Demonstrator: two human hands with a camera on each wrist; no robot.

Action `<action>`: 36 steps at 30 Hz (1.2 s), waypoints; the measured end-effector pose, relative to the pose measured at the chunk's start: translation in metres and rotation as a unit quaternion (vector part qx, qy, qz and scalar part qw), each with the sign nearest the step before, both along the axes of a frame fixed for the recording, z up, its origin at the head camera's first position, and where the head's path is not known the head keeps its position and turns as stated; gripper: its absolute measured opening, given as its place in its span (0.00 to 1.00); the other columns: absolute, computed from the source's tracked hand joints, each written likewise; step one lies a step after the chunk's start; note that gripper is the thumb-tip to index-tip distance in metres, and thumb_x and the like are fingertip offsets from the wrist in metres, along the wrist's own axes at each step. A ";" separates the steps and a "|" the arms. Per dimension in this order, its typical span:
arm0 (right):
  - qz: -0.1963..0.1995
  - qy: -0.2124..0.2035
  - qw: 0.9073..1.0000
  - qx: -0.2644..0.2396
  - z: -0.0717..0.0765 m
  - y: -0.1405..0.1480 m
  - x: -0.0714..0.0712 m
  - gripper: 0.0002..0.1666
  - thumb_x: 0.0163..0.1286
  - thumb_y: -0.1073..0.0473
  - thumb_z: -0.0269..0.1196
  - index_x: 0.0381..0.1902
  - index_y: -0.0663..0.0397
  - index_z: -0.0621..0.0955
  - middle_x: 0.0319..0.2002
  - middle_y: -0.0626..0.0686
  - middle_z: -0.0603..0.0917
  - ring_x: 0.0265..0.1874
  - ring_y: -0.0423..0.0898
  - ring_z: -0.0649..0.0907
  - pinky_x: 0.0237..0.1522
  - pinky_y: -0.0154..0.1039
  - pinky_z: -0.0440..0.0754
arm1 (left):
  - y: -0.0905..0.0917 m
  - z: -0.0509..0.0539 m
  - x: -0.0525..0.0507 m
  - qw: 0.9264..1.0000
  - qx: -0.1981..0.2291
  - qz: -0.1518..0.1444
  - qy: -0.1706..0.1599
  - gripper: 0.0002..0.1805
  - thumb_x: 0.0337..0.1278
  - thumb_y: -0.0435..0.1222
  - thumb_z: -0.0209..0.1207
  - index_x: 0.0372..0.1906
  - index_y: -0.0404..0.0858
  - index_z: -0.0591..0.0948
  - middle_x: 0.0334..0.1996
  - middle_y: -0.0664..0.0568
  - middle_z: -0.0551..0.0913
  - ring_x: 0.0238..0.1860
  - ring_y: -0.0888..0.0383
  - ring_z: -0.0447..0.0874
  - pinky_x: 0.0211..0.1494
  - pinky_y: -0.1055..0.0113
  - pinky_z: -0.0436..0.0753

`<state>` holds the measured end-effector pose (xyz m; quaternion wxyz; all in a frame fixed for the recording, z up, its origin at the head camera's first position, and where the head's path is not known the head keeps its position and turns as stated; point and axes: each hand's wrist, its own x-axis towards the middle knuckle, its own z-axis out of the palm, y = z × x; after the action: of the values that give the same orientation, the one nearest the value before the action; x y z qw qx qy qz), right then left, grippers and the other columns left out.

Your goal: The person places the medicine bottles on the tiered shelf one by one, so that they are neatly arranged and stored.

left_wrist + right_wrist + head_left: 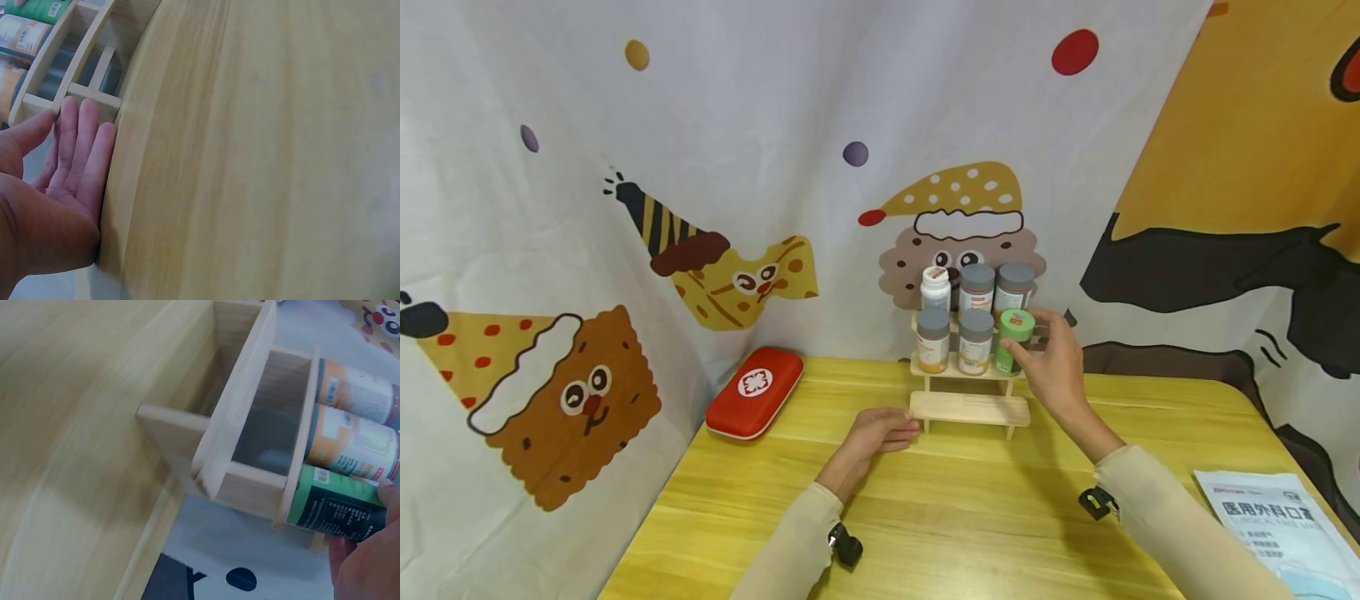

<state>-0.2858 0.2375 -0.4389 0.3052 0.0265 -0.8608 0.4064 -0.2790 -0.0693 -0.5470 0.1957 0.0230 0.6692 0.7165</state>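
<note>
A light wooden step rack (970,408) stands toward the back of the table, holding two rows of bottles. My right hand (1058,367) holds a green bottle (1017,322) between thumb and fingers, at the right end of the middle step. Seen from the right wrist, the green bottle (340,503) stands upright beside an orange-and-white bottle (350,442). Two grey-capped bottles (933,337) share that step. Behind them are a small white bottle (936,287) and two more grey-capped bottles (977,285). With fingers extended, my left hand (874,433) touches the rack's lower left end.
A red zipped case (756,392) with a white emblem lies at the table's back left. At the right edge is a white face mask packet (1277,521). A cloth printed with cartoon figures (820,100) hangs directly behind the table (940,517).
</note>
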 end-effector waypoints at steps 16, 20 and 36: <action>0.052 -0.031 0.998 0.021 -0.010 0.010 0.003 0.48 0.65 0.60 0.78 0.75 0.66 0.65 0.64 0.70 0.76 0.57 0.67 0.82 0.55 0.64 0.88 | 0.002 -0.001 -0.002 1.000 -0.007 0.004 0.000 0.21 0.74 0.41 0.64 0.60 0.30 0.83 0.50 0.42 0.92 0.47 0.55 0.94 0.54 0.60 0.93; 0.050 -0.055 0.997 0.013 -0.014 0.016 0.009 0.50 0.67 0.52 0.77 0.76 0.64 0.64 0.64 0.68 0.76 0.60 0.65 0.81 0.58 0.62 0.87 | 0.002 -0.002 -0.001 1.000 -0.008 0.006 0.000 0.21 0.74 0.42 0.64 0.60 0.30 0.83 0.50 0.42 0.92 0.47 0.55 0.94 0.55 0.60 0.93; 0.073 -0.093 0.992 0.047 -0.035 0.040 0.056 0.49 0.67 0.52 0.76 0.73 0.70 0.65 0.65 0.70 0.71 0.62 0.67 0.75 0.59 0.67 0.80 | 0.003 0.003 -0.006 1.000 -0.016 -0.004 0.002 0.20 0.74 0.40 0.64 0.59 0.29 0.83 0.48 0.42 0.92 0.50 0.50 0.94 0.57 0.59 0.92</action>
<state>-0.2301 0.2775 -0.4742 0.1914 0.0654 -0.8996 0.3870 -0.2847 -0.0665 -0.5437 0.1974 0.0235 0.6806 0.7052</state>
